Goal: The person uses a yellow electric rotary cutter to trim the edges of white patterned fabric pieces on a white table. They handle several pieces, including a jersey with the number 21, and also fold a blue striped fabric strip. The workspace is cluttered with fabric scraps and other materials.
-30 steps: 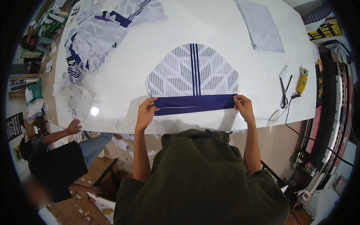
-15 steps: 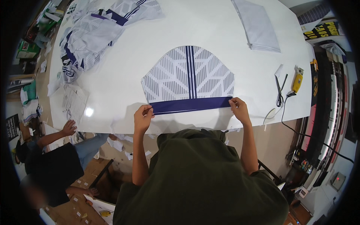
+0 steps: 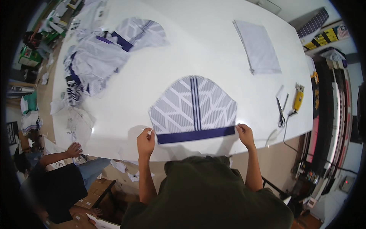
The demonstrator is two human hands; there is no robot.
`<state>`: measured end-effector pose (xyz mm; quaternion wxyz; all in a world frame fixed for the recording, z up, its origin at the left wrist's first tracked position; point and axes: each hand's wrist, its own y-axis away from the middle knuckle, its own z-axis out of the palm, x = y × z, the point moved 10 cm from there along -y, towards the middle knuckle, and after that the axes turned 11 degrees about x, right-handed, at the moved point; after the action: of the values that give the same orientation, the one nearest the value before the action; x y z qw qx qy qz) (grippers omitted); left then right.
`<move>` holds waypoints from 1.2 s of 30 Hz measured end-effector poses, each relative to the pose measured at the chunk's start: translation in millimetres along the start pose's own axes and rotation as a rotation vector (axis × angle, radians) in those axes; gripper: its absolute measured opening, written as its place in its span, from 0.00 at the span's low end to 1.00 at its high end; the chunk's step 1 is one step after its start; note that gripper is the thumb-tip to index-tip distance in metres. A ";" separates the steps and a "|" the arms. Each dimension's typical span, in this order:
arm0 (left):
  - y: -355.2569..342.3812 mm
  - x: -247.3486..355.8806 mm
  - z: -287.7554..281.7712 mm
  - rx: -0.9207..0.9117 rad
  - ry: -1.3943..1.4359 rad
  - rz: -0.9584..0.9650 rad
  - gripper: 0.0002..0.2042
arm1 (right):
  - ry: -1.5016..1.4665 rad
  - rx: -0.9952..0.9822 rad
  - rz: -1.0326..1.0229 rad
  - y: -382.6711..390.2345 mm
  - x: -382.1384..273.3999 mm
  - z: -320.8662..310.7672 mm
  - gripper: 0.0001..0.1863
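- Grey-and-white patterned cloth (image 3: 177, 108) lies flat on the white tabletop (image 3: 190, 49), its purple band (image 3: 196, 135) toward the near edge.
- Left hand (image 3: 145, 143): fingertips together by the band's left end; whether they pinch cloth, I cannot tell.
- Right hand (image 3: 245, 136): fingertips at the band's right end, grip also unclear.
- Uneven pulling could skew the band or crease the cloth.
- Dragging it nearer could slip the band over the edge.

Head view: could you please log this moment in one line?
left hand: at purple band (left end); right hand: at right end; patterned panel: on table
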<state>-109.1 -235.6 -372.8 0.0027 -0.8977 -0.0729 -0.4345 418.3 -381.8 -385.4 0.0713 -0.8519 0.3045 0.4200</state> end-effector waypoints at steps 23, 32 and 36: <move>-292.6 240.8 19.9 0.223 0.175 0.714 0.13 | -0.189 -0.104 -0.784 -135.3 -416.8 144.2 0.22; -176.0 362.8 -97.6 -0.232 0.265 0.674 0.13 | -0.114 -0.544 -1.028 -78.1 -576.8 76.0 0.13; -131.3 351.2 -96.8 -0.348 0.166 0.570 0.15 | 0.084 -0.489 -1.010 -45.5 -570.0 19.8 0.08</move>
<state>12.8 -67.1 -46.1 -0.0231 -0.8305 0.2565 -0.4940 168.2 -76.1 28.5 0.0520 -0.8996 -0.2449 0.3577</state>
